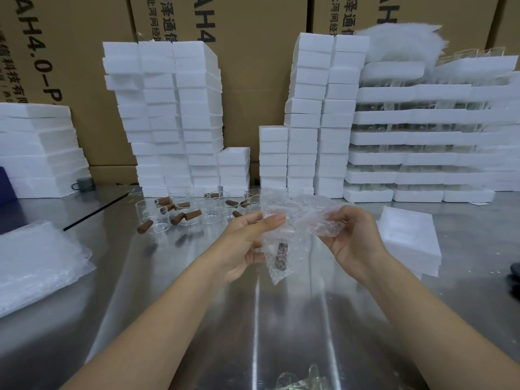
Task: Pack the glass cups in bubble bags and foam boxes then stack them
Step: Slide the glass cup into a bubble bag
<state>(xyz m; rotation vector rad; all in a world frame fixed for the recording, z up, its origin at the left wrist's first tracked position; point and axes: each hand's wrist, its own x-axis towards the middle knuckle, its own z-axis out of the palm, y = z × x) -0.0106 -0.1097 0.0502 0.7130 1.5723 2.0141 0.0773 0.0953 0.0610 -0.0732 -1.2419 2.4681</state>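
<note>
Both my hands hold a clear bubble bag (292,218) above the steel table. My left hand (247,243) pinches its left side with the thumb on top. My right hand (351,240) grips its right end, fingers curled round it. A brown cork-like piece (282,256) shows inside the hanging lower part of the bag. Several clear glass cups (157,218) and brown corks (185,216) stand and lie on the table behind my hands. Foam boxes (168,114) are stacked in tall columns at the back.
A pile of flat bubble bags (36,266) lies at the left. A short stack of foam pieces (408,235) sits right of my right hand. More foam stacks (315,114) and foam trays with glasses (422,142) stand at the back right. Cardboard cartons (247,80) form the wall behind.
</note>
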